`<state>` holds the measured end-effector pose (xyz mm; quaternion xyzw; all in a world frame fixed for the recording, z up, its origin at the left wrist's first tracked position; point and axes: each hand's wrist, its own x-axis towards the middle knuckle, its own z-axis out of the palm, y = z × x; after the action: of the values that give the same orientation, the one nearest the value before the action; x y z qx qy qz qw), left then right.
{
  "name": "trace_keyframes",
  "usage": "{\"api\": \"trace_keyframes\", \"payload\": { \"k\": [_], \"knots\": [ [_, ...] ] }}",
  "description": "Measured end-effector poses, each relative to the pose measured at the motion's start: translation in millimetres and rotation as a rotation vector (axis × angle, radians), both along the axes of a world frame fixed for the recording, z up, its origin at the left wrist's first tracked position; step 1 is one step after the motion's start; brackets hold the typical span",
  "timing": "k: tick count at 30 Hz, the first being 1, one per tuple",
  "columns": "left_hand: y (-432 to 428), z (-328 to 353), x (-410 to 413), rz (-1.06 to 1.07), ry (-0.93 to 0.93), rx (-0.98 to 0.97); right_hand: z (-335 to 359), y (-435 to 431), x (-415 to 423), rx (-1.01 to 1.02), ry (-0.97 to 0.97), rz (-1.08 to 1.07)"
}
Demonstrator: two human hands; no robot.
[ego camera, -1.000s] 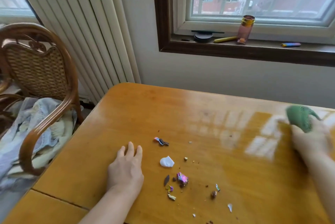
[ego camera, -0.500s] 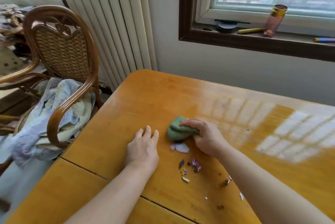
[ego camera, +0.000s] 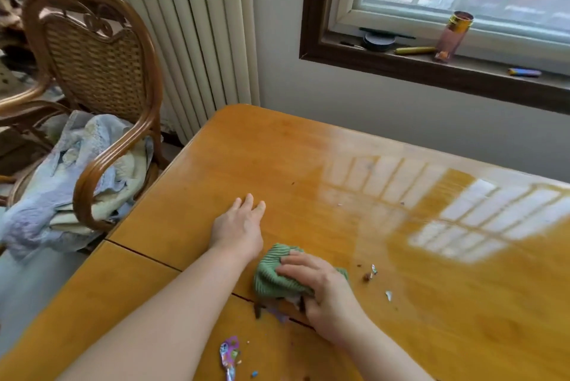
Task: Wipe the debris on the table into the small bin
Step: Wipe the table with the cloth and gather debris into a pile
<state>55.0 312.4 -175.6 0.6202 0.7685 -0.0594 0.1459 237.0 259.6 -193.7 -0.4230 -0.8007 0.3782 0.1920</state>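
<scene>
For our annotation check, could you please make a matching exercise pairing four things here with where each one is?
Things: 1 green cloth; 2 left hand; 3 pink bottle; 4 crumpled bedding.
Places: A windowsill; B rattan chair; C under the right hand; D flat on the table.
Pairs: 1-C; 2-D; 3-A; 4-B.

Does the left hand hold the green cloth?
No: the right hand grips the green cloth; the left hand rests flat on the table.
</scene>
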Motion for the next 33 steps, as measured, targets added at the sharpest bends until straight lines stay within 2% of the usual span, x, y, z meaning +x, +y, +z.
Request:
{"api": "trace_keyframes", "payload": {
  "k": [3, 6, 7, 9, 10, 12, 17, 20, 22, 24, 26, 28, 33],
  "knots": [
    [-9.4, 5.9, -1.1, 0.035, -0.095, 0.002, 8.4, -20.8, 12.3, -0.054, 0.145, -0.122],
    [-37.1, 4.5, -3.7, 0.092, -0.16, 0.081, 26.9, 15.0, 80.5, -0.05, 0.327, -0.533],
    [-49.8, 1.6, -4.5, 0.095, -0.169, 0.104, 32.4, 26.1, 110.0, -0.053, 0.324, -0.684],
    [-71.2, -6.2, -8.2, 0.11, -0.183, 0.141, 32.5, 38.1, 153.5, -0.052, 0.074, -0.837],
    [-78.9, -9.0, -9.5, 0.124, -0.192, 0.157, 28.3, 35.8, 159.6, -0.043, -0.056, -0.849],
    [-89.4, -11.0, -9.7, 0.152, -0.218, 0.191, 16.9, 15.3, 136.9, -0.022, -0.133, -0.783],
    [-106.3, -6.1, 10.3, 0.196, -0.277, 0.195, 8.0, -61.5, 46.4, -0.002, -0.053, -0.547],
    [-122.1, 1.7, 26.9, 0.18, -0.329, 0.181, 13.1, -92.0, 36.0, -0.138, 0.121, -0.444],
    [-137.8, 5.7, 28.9, 0.168, -0.34, 0.179, 27.6, -96.7, 55.5, -0.202, 0.296, -0.536],
    [-154.6, 5.0, 24.1, 0.158, -0.325, 0.167, 35.1, -87.7, 93.8, -0.137, 0.342, -0.735],
    [-168.1, 3.3, 15.5, 0.157, -0.327, 0.16, 33.7, -74.7, 129.0, -0.086, 0.173, -0.874],
    [-175.5, 2.3, 9.4, 0.147, -0.341, 0.162, 26.0, -72.5, 130.0, -0.077, -0.045, -0.875],
    [-183.0, 0.8, 5.7, 0.057, -0.343, 0.145, 6.4, -123.1, 37.9, 0.01, -0.133, -0.71]
  ]
}}
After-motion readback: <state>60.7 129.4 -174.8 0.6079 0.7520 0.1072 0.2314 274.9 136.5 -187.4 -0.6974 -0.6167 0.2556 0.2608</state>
